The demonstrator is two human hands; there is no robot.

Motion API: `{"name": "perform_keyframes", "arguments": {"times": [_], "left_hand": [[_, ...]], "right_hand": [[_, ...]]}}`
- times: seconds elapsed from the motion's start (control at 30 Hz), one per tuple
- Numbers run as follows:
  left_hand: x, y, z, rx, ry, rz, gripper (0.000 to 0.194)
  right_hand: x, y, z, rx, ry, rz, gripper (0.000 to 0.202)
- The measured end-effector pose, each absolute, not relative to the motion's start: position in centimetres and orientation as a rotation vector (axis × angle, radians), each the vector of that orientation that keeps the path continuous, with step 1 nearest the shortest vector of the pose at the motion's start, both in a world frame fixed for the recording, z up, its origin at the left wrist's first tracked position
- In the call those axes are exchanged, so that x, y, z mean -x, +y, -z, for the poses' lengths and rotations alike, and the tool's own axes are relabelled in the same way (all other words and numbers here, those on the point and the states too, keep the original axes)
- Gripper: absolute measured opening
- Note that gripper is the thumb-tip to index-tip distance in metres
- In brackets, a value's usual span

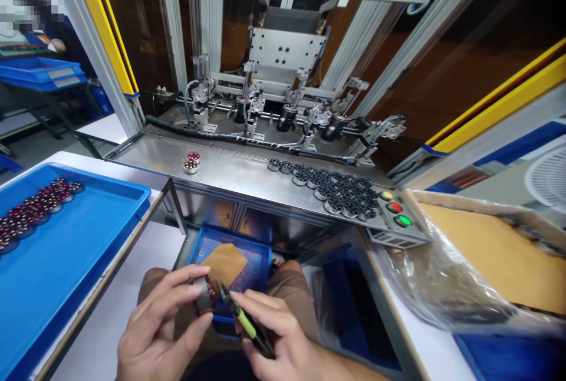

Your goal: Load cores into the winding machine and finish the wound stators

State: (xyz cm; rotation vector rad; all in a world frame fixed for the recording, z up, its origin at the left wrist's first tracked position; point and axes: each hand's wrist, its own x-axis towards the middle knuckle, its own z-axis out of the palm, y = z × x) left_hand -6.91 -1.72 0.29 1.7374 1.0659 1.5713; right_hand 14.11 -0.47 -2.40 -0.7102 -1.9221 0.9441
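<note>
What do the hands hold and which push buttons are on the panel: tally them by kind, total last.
Ring-shaped part: 1
Green-handled hand tool: 1
Push buttons, namely yellow button, red button, green button: 3
Total: 5

Single head-worn view from above the lap, facing forward and down, close over both hands [165,325]

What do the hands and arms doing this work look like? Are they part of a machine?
No, they're a person's. The left hand and right hand are bare, with no gloves, rings, markings or cables to be seen. The visible stretch of right forearm shows no sleeve or watch; the left forearm is cut off by the picture's edge.
</note>
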Motion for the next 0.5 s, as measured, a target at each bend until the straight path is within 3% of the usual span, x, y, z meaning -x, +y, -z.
{"name": "perform_keyframes", "arguments": {"times": [0.27,0.5], "left_hand": [[7.32,-1.96,0.38,-1.87,1.124,-1.584,0.049],[7.64,-2.21,0.1,-1.91,1.139,-1.556,0.048]], "right_hand": [[-13.96,-0.07,2.6,0.549,-1.887,-1.059,0.09],[-13.92,0.06,1.9,0.532,-1.91,-1.075,0.084]]}}
